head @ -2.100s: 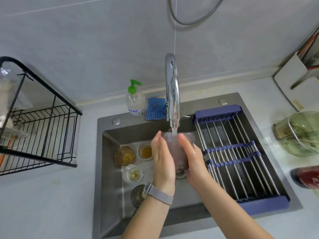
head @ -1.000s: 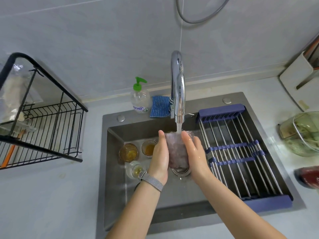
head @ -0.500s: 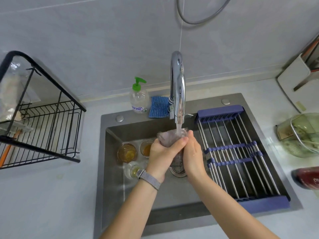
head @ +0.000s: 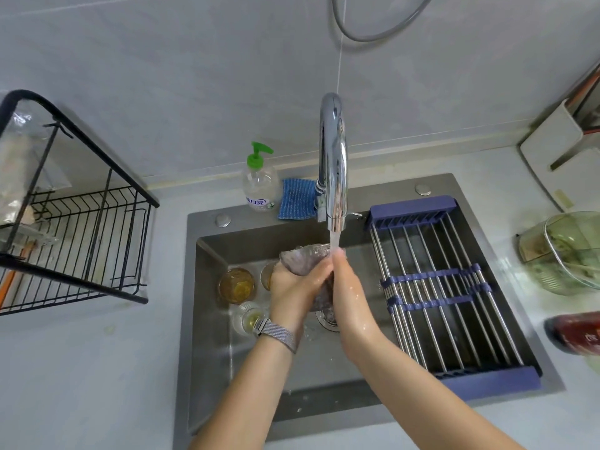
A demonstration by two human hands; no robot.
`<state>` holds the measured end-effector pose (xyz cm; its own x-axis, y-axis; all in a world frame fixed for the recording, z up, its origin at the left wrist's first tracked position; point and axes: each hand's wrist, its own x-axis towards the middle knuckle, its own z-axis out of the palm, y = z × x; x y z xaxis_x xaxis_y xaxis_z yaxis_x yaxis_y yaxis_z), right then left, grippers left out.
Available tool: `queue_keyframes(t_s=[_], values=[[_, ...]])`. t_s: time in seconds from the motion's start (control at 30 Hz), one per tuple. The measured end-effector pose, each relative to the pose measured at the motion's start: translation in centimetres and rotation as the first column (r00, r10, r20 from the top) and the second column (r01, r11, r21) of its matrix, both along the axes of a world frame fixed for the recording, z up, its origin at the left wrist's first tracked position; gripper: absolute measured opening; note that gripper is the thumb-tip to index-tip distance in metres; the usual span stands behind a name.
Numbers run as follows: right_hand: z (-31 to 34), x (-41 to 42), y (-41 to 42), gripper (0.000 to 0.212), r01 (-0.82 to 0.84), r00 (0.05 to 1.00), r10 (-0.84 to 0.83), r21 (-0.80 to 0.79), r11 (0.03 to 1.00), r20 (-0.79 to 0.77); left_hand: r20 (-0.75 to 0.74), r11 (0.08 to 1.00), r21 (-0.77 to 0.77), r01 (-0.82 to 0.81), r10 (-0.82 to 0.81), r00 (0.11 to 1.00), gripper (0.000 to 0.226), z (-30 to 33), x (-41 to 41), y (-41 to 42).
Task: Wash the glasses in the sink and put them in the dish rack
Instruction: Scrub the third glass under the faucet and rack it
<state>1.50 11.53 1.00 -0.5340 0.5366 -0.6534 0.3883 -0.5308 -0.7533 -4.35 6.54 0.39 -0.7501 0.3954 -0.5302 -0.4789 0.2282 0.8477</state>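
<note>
Glass [head: 305, 256] mostly hidden by left hand [head: 293, 287] and right hand [head: 347, 287]; right fingertips blurred under water; red-lidded container [head: 574, 332] cut by right edge.

Sink [head: 211, 336] left half crowded: glasses [head: 236, 285] standing. Right half roofed by roll-up rack [head: 431, 287]. Faucet [head: 332, 164] overhangs centre. Front basin floor open.

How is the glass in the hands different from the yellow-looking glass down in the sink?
The held glass is tipped on its side under the running water; the amber glass stands upright on the sink floor. The held glass looks purplish-grey, the amber glass yellow-brown, seemingly with liquid inside. The left hand and right hand grip the held glass; nothing touches the amber glass. Both are see-through.
</note>
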Motion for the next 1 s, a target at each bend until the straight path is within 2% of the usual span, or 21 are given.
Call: queue_keyframes(t_s=[0.07,0.1,0.17,0.2,0.23,0.3,0.37,0.43,0.5,0.57,0.67,0.7,0.77,0.83,0.93,1.0], values=[[-0.4,0.5,-0.1,0.108,-0.028,0.998,0.029,0.007,1.000,-0.055,-0.072,0.998,-0.058,0.028,-0.032,0.997,0.050,0.1,0.0,0.2],[-0.4,0.7,0.3,0.106,-0.022,0.997,0.020,-0.014,1.000,-0.070,-0.071,0.999,-0.031,0.037,-0.039,0.997,0.057,0.5,0.3,0.3],[-0.7,1.0,1.1,0.075,0.029,0.994,-0.035,-0.055,0.998,-0.104,-0.074,0.998,0.055,0.020,-0.016,0.997,0.059,0.4,1.0,0.4],[-0.8,1.1,1.4,0.057,0.072,0.988,-0.083,-0.083,0.994,-0.131,-0.112,0.999,0.035,0.018,-0.014,0.994,0.056,0.2,1.5,0.5],[-0.6,1.3,1.6,0.050,0.106,0.978,-0.122,-0.102,0.989,-0.169,-0.166,1.000,-0.001,0.024,-0.024,0.986,0.053,0.4,1.9,0.6],[-0.7,1.3,1.6,0.058,0.143,0.968,-0.161,-0.102,0.984,-0.191,-0.204,0.997,-0.077,0.014,-0.029,0.979,0.045,-0.2,1.6,0.9],[-0.9,1.3,1.2,0.061,0.166,0.970,-0.178,-0.089,0.982,-0.162,-0.132,0.992,-0.123,-0.023,0.006,0.991,0.039,-0.6,0.9,1.2],[-1.1,1.2,1.1,0.063,0.202,0.968,-0.217,-0.118,0.972,-0.127,-0.085,0.990,-0.144,-0.006,-0.007,0.996,0.044,-0.6,1.1,1.4],[-1.2,1.1,1.5,0.066,0.256,0.959,-0.271,-0.151,0.955,-0.087,-0.249,0.977,-0.193,0.085,-0.133,0.959,0.043,0.1,2.6,1.6],[-1.5,1.0,1.7,0.067,0.268,0.959,-0.278,-0.143,0.953,-0.054,-0.324,0.969,-0.233,0.087,-0.162,0.932,0.043,0.4,3.4,1.6],[-1.9,1.0,1.2,0.080,0.248,0.964,-0.259,-0.146,0.958,-0.060,-0.212,0.960,-0.276,0.050,-0.112,0.971,0.047,-0.4,1.7,1.9],[-2.1,1.1,1.1,0.087,0.238,0.966,-0.251,-0.157,0.958,-0.064,-0.204,0.956,-0.290,0.030,-0.092,0.975,0.048,-0.5,1.5,1.9],[-2.2,1.1,1.3,0.094,0.237,0.965,-0.252,-0.177,0.955,-0.073,-0.250,0.947,-0.311,0.079,-0.161,0.955,0.043,0.0,2.1,2.0],[-2.4,1.2,1.6,0.091,0.249,0.962,-0.263,-0.162,0.955,-0.072,-0.248,0.948,-0.308,0.076,-0.157,0.956,0.044,-0.2,2.3,1.8],[-2.4,1.1,1.2,0.093,0.231,0.967,-0.242,-0.130,0.964,-0.084,-0.077,0.950,-0.312,0.021,-0.047,0.996,0.052,-0.7,0.6,1.9],[-2.7,1.1,1.2,0.092,0.219,0.969,-0.231,-0.129,0.967,-0.089,-0.130,0.954,-0.298,0.039,-0.081,0.988,0.048,-0.3,0.9,2.1]])
